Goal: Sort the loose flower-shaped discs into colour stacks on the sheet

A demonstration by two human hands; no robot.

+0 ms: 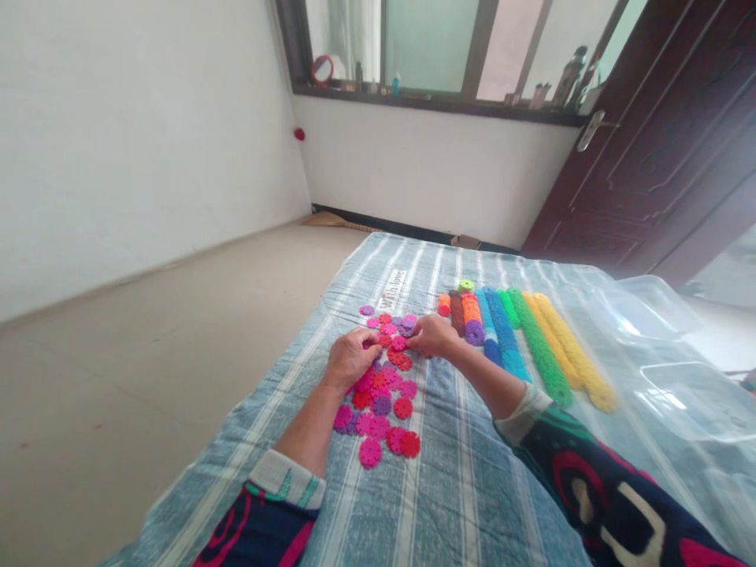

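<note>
Pink, red and purple notched plastic discs (pixel 379 428) lie in a loose, overlapping spread on the striped cloth. My left hand (pixel 350 359) rests over the left side of this spread, thumb and fingers drawn together at its discs. A bit of pink shows by those fingertips, but whether it is held I cannot make out. From the right, my right hand (pixel 435 335) reaches to the spread's edge with its fingers pinched close to a pink disc (pixel 398 343). Whatever sits between those fingertips is too small to tell.
Rows of overlapping discs, sorted by colour, lie to the right: blue (pixel 505 331), green (pixel 540 346) and yellow (pixel 570 350). Clear plastic boxes (pixel 697 400) stand at the right edge. Striped cloth (pixel 454 488) covers the surface. Beyond are a dark red door (pixel 655 142) and a window ledge (pixel 442 102).
</note>
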